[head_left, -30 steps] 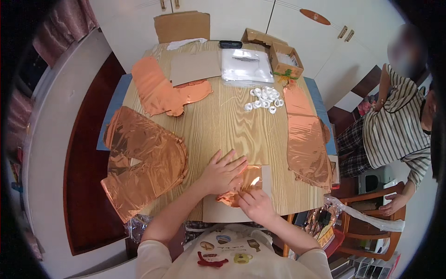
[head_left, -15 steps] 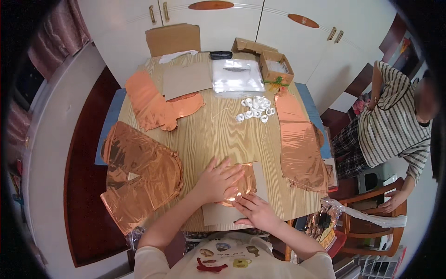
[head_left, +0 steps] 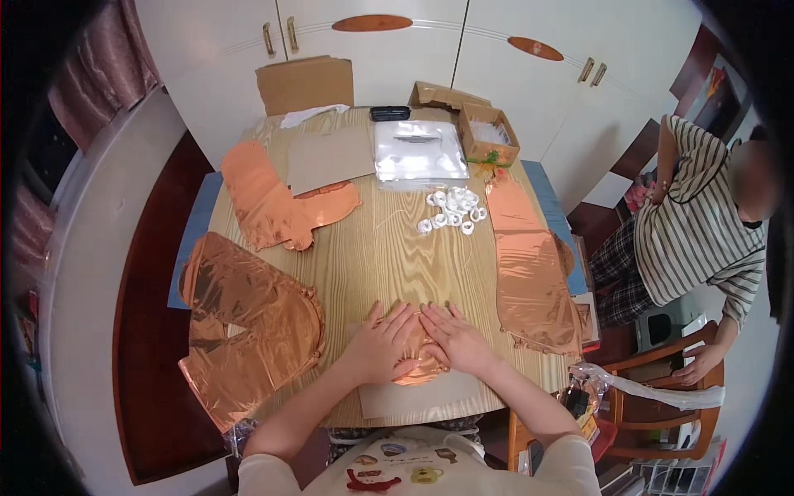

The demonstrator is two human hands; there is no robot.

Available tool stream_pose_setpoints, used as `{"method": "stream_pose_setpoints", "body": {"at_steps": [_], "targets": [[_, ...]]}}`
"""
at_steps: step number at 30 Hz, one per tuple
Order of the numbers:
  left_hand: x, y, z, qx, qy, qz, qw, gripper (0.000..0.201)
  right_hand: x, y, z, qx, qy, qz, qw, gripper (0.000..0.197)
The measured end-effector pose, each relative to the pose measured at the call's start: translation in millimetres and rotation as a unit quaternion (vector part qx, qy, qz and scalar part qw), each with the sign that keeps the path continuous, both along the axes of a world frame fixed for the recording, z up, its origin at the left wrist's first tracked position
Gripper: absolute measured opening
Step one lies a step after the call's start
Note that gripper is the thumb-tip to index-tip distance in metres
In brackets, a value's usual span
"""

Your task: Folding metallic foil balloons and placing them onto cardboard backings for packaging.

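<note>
A rose-gold foil balloon (head_left: 423, 372), flat and folded small, lies on a grey-brown cardboard sheet (head_left: 422, 401) at the near edge of the table. My left hand (head_left: 382, 343) rests flat on its left part, fingers stretched forward. From the right, my right hand (head_left: 457, 341) presses on it too, palm down with fingers extended. The fingertips of both hands nearly meet near the far edge of the foil. Both hands are open and grip nothing. Much of the balloon is hidden beneath them.
Larger flat foil balloons lie at near left (head_left: 256, 322), far left (head_left: 265, 198) and right (head_left: 538, 281). Further back are white ribbon rolls (head_left: 453, 208), clear plastic bags (head_left: 420, 153), a cardboard sheet (head_left: 331, 159) and a small box (head_left: 490, 136). A person (head_left: 695, 223) stands right, hand on a chair (head_left: 662, 405).
My right hand has moved forward from the near side of the foil to beside my left hand. Less of the foil and cardboard shows beyond my hands. The view has shifted slightly.
</note>
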State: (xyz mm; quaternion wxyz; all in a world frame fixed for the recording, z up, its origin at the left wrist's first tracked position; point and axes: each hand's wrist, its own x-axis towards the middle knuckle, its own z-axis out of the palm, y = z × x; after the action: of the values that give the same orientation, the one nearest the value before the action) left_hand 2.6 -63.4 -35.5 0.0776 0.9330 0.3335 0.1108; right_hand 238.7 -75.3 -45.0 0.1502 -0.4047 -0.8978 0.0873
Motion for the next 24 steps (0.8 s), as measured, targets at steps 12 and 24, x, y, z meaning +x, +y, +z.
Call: {"method": "stream_pose_setpoints", "body": {"at_steps": [12,24], "targets": [[-21,-5,14,-0.061,0.121,0.087,0.987,0.105,8,-5,7,-0.027,-0.081,-0.002,0.996,0.110],[-21,-8,24,0.000,0.141,0.177,0.974,0.101,7,-7,5,-0.031,-0.112,-0.008,0.993,0.112]]}}
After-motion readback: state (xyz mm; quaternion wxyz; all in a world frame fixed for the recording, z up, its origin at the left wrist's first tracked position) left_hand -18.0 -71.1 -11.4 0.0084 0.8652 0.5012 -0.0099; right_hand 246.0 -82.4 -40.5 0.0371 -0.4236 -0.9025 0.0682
